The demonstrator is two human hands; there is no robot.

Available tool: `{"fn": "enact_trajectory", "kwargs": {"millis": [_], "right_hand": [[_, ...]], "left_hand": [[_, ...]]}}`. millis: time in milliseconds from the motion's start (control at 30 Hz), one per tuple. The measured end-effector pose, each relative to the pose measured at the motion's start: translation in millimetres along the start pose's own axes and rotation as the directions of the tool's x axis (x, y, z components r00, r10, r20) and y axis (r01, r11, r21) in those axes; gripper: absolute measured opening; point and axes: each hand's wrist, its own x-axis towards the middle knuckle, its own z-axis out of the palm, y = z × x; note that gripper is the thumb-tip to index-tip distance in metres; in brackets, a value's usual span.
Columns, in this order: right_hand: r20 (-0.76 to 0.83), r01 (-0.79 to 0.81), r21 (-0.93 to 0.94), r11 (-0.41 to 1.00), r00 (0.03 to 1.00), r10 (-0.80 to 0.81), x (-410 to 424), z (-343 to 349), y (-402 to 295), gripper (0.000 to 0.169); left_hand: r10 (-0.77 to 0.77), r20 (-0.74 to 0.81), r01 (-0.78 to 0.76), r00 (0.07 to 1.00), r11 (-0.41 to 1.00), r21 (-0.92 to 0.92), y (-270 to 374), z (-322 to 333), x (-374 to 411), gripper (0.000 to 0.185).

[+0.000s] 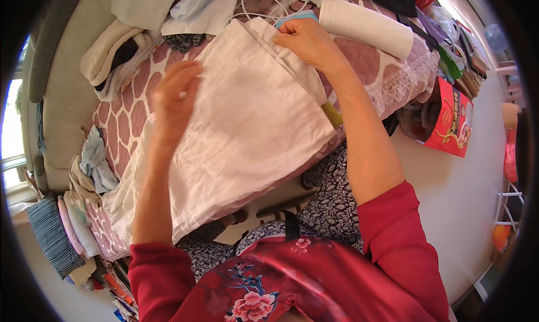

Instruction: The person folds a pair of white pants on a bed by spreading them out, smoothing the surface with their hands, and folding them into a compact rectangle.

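Observation:
A large off-white cloth (248, 107) is spread across the bed in front of me, with overlapping folded layers along its upper right side. My right hand (307, 42) pinches the edge of those layers near the far corner, thumb against fingers. Over the cloth's left part is my left hand (177, 94), blurred by motion, its fingers bent. Whether it touches the fabric cannot be seen. A small white spot shows on that hand. The cloth's left end trails in wrinkles towards the bed's near left edge.
Beneath lies a pink-and-white patterned quilt (118, 124) with a lace border (393, 84). A white roll (366, 27), white cables (269, 2) and a wipes packet (193, 2) lie beyond. Folded towels (111, 54) sit left; a red box (452, 117) stands on the floor at right.

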Motion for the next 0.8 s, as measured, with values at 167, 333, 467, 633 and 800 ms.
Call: {"fn": "enact_trajectory", "kwargs": {"millis": [167,333,467,633,800], "right_hand": [[0.097,-0.078,0.195,0.978,0.993,0.06,-1.8,-1.8,-8.7,0.016],[0.059,-0.038,0.238,0.971,0.998,0.025,-2.3,0.4,-4.0,0.015],[0.116,-0.052,0.242,0.969,0.993,0.024,-3.9,-3.7,-12.2,0.015],[0.153,-0.067,0.272,0.96,0.988,0.025,-8.0,-7.1,-16.8,0.016],[0.15,-0.051,0.262,0.964,0.989,0.012,-5.6,-5.3,-13.8,0.017]], "left_hand": [[0.284,0.185,-0.281,0.941,0.959,-0.043,36.8,50.1,27.0,0.025],[0.257,0.276,-0.278,0.926,0.96,0.037,36.4,60.8,31.6,0.022],[0.312,0.252,-0.343,0.916,0.935,0.09,32.1,55.0,24.0,0.018],[0.289,0.08,-0.291,0.954,0.957,0.015,28.6,38.1,21.6,0.02],[0.314,0.092,-0.321,0.945,0.943,0.082,46.0,5.4,44.3,0.024]]}}
